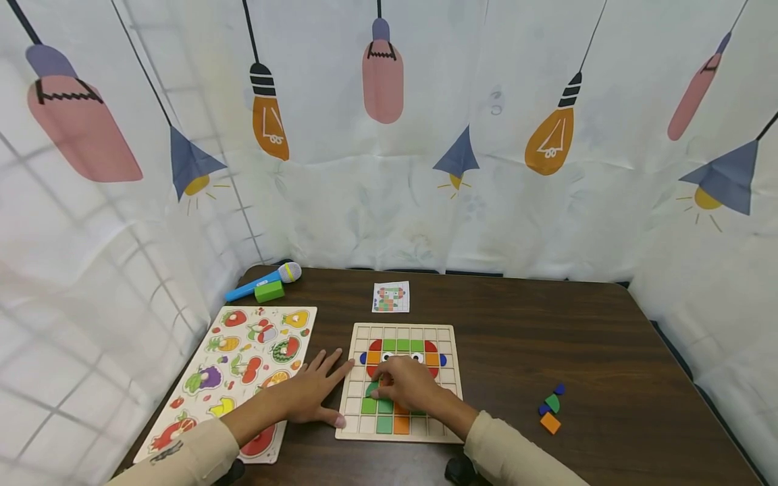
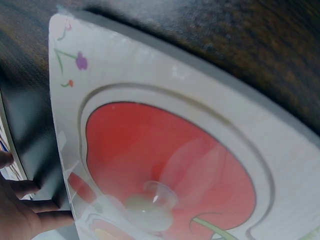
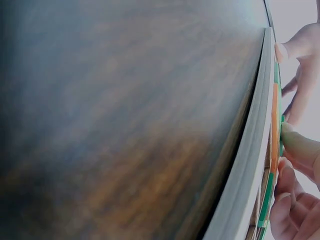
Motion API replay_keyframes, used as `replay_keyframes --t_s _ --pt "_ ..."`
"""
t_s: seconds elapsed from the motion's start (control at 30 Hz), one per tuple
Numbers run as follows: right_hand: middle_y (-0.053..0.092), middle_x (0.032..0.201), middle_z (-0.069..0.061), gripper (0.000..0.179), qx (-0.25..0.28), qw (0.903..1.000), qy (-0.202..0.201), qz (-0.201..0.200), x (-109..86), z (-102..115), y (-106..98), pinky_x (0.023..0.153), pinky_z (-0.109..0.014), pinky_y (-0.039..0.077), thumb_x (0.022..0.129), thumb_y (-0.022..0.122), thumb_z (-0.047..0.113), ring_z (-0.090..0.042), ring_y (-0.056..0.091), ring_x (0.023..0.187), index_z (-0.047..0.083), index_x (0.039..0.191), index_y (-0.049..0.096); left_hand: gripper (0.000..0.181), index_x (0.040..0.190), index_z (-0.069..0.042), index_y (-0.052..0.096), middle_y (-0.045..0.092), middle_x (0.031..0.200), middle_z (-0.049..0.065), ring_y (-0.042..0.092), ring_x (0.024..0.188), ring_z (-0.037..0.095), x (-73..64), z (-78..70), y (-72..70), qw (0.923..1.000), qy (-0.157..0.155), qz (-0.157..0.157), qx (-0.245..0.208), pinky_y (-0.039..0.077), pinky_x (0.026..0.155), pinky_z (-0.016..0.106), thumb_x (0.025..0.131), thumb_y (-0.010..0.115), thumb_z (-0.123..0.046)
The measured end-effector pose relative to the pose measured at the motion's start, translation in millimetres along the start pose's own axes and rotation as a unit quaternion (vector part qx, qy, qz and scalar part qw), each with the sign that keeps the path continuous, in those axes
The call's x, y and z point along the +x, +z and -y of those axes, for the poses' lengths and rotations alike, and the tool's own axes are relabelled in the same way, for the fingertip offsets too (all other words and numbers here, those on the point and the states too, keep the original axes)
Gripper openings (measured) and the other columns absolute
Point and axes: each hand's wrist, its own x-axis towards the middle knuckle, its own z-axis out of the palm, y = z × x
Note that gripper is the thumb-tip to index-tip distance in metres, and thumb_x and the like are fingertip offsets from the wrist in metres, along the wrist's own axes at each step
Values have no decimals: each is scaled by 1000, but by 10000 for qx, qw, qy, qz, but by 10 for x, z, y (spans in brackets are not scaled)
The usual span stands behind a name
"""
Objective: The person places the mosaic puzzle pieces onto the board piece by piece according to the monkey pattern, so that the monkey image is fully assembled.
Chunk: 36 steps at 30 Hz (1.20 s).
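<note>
A square wooden grid board (image 1: 448, 337) lies on the dark table, with red, green, orange and blue tiles making a figure with two eyes. My right hand (image 1: 408, 383) is over the lower middle of the board. Its thumb and fingers pinch a green round-edged tile (image 1: 369, 389) at the grid; whether it sits fully in its cell I cannot tell. My left hand (image 1: 313, 391), fingers spread, rests at the board's left edge, thumb by the lower left corner. In the right wrist view, the board's side (image 3: 250, 150) appears edge-on, the right fingers at its tiles.
A fruit puzzle board (image 1: 249, 398) lies under the left forearm. Behind it are a toy microphone (image 1: 255, 286) and a green block (image 1: 269, 291). A pattern card (image 1: 391, 297) lies beyond the grid. Several loose tiles, including an orange square (image 1: 550, 423), lie to the right.
</note>
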Motion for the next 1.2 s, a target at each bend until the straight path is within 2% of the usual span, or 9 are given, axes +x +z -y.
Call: replay_keyframes --t_s 0.4,0.63,0.97,1.2 --pt "56 70 16 19 6 10000 21 32 29 6 -6 62 -18 42 87 79 34 0 49 66 19 97 78 105 161 -21 24 16 166 21 18 148 55 -5 -16 -12 10000 -38 23 14 32 110 69 79 65 -72" --pt "56 66 16 19 12 9999 -77 82 48 18 -7 62 -19 42 86 80 34 0 50 64 18 97 78 105 161 -18 24 17 166 22 18 147 56 -4 -27 -20 10000 49 2 -12 32 109 70 80 65 -72" --pt "61 69 16 17 -111 9996 -117 214 72 18 -42 64 -18 44 87 80 32 0 51 66 19 97 80 105 160 -21 25 17 166 21 18 148 54 4 -32 -17 10000 -63 21 23 32 109 70 79 66 -72" --pt "62 77 16 17 -288 9986 -259 362 51 -2 -85 65 -18 44 89 77 33 0 51 69 21 101 80 105 160 -20 25 17 165 22 18 148 55 -18 -53 -47 10000 -23 9 7 32 109 70 79 68 -70"
